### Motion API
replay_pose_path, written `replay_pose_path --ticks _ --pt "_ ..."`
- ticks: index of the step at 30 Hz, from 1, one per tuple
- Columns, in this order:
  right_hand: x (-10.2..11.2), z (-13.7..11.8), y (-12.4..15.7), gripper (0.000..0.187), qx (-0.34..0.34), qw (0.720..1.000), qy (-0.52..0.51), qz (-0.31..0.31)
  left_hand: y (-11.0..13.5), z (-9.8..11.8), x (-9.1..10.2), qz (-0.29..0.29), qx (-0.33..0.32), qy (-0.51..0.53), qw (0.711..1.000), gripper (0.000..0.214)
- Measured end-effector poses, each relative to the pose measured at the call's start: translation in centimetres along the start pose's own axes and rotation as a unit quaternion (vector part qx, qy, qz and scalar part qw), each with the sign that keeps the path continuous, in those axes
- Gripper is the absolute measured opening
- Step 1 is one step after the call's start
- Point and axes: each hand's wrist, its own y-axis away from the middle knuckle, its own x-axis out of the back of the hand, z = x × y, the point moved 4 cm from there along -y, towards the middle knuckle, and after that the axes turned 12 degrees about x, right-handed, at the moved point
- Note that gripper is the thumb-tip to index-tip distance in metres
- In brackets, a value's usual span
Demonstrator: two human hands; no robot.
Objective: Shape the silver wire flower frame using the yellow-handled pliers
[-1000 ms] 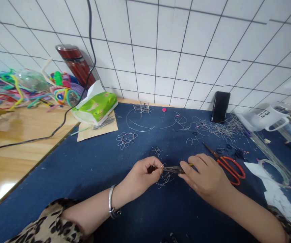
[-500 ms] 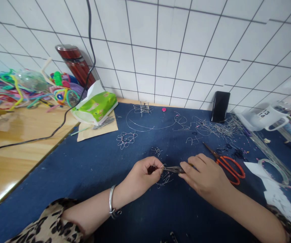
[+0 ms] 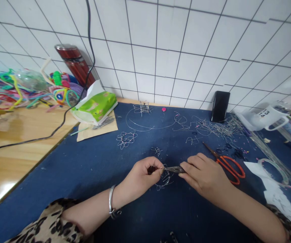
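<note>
My left hand (image 3: 147, 171) pinches a thin, curved piece of wire (image 3: 164, 166) between thumb and forefinger. From the other side, my right hand (image 3: 206, 173) is wrapped round a pair of needle-nose pliers (image 3: 174, 169), whose tips meet the wire at the left fingertips. Just below the pliers is a ring of bent wire (image 3: 164, 182), partly behind the fingers; whether it is joined to the pinched wire I cannot tell. A small wire flower (image 3: 157, 151) lies beyond the hands. A larger wire flower with pink beads (image 3: 126, 139) rests farther left.
Orange-handled scissors (image 3: 230, 168) lie right of my right hand. Tangled wire (image 3: 218, 128) spreads before a black phone (image 3: 220, 106) leaning on the wall. A white mug (image 3: 269, 118) stands at the right, a green tissue pack (image 3: 96, 108) at the left. A black cable (image 3: 65, 116) crosses the left side.
Both hands stay almost where they were. The plier tips and the pinched wire have shifted very slightly at the left fingertips.
</note>
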Motion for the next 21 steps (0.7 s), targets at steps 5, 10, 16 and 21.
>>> replay_pose_path --ticks 5,10,16,21 --pt "0.01 0.0 -0.03 0.021 -0.008 1.0 -0.014 -0.001 0.07 0.21 0.1 0.015 -0.013 -0.009 1.0 0.006" --pt "-0.36 0.34 0.01 0.023 -0.034 0.997 -0.065 0.006 -0.03 0.21 0.09 0.006 0.003 0.004 1.0 0.007" --pt "-0.52 0.64 -0.03 0.023 -0.044 0.994 -0.098 0.005 -0.02 0.08 0.12 0.003 0.015 0.011 1.0 0.007" --pt "-0.19 0.36 -0.23 0.023 -0.033 0.997 -0.07 0.016 -0.03 0.01 0.2 0.021 0.005 -0.002 1.0 0.005"
